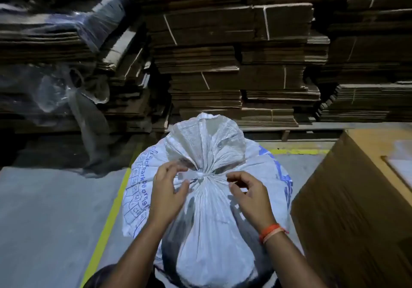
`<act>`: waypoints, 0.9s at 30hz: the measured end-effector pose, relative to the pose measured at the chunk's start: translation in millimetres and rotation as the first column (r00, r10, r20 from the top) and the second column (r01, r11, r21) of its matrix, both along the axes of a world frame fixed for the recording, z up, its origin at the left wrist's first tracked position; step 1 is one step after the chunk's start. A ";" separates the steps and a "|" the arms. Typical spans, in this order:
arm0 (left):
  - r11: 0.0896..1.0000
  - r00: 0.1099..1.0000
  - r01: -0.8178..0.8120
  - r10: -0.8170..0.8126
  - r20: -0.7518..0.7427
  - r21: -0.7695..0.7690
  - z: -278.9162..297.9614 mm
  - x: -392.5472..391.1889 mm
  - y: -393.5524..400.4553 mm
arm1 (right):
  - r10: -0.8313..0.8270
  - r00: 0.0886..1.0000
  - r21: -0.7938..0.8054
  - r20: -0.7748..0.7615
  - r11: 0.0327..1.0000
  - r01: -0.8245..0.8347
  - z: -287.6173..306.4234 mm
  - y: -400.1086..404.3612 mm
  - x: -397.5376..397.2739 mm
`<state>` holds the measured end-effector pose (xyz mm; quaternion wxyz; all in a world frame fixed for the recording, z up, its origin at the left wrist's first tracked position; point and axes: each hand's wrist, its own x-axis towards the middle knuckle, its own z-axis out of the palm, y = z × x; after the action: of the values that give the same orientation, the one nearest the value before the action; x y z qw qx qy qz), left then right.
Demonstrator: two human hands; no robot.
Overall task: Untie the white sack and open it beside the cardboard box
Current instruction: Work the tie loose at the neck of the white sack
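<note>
A full white woven sack (211, 238) with blue print stands upright on the floor right in front of me. Its neck is bunched and bound by a white tie (200, 174), with the loose top fanned out above. My left hand (166, 196) rests on the sack just left of the knot, thumb and fingertips pinched at a strand of the tie. My right hand (250, 196) hovers just right of the knot with curled, parted fingers and holds nothing. A large brown cardboard box (347, 209) stands close to the sack's right side.
Tall stacks of flattened cardboard (223, 53) fill the back, some strapped with white string. Clear plastic wrap (66, 91) hangs off the left stacks. A yellow floor line (111, 216) runs along the sack's left and behind it. Grey concrete floor (49, 220) spreads to the left.
</note>
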<state>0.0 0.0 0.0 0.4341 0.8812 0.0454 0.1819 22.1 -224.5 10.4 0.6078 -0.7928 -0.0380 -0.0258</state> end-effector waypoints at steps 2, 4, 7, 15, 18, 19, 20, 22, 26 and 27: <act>0.998 0.999 0.019 -0.016 -0.047 0.057 -15.9 11.2 3.4 | 0.007 1.000 -0.009 -0.017 1.000 -0.007 -16.4 9.0 14.4; 0.992 0.992 0.074 -0.062 -0.113 0.106 -29.2 18.5 6.0 | 0.040 0.999 -0.064 0.002 0.997 -0.040 -30.3 19.9 22.9; 0.979 0.982 0.154 -0.136 -0.134 0.133 -32.4 37.0 5.5 | 0.102 0.992 -0.132 0.068 0.987 -0.092 -48.4 35.6 37.0; 0.989 0.963 0.148 -0.146 -0.225 -0.005 -32.6 58.2 11.2 | 0.151 0.975 -0.354 0.162 0.931 -0.085 -74.0 58.2 66.5; 0.985 0.967 0.058 -0.096 -0.235 -0.165 -32.7 61.4 10.0 | 0.130 0.975 -0.387 0.182 0.921 -0.051 -73.6 62.5 71.3; 0.976 0.967 0.031 -0.084 -0.242 -0.215 -33.0 63.0 9.5 | 0.133 0.973 -0.398 0.191 0.916 -0.047 -73.7 63.2 72.5; 0.969 0.964 0.008 -0.073 -0.254 -0.247 -33.5 64.5 9.7 | 0.140 0.972 -0.402 0.188 0.914 -0.054 -73.5 63.6 72.7; 0.965 0.956 -0.012 -0.066 -0.287 -0.264 -36.6 68.4 12.3 | 0.150 0.974 -0.385 0.169 0.920 -0.075 -73.4 63.3 71.8; 0.968 0.930 0.044 -0.130 -0.343 -0.249 -42.9 70.3 15.0 | 0.159 0.981 -0.339 0.111 0.934 -0.113 -73.5 59.6 71.1; 0.970 0.926 0.072 -0.150 -0.345 -0.230 -43.2 70.3 14.8 | 0.166 0.981 -0.336 0.102 0.934 -0.123 -73.6 58.9 71.0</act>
<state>70.3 14.8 -43.2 0.5201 0.8489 0.0933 -0.0134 93.1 -165.6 -63.3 0.4637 -0.8747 -0.1390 -0.0254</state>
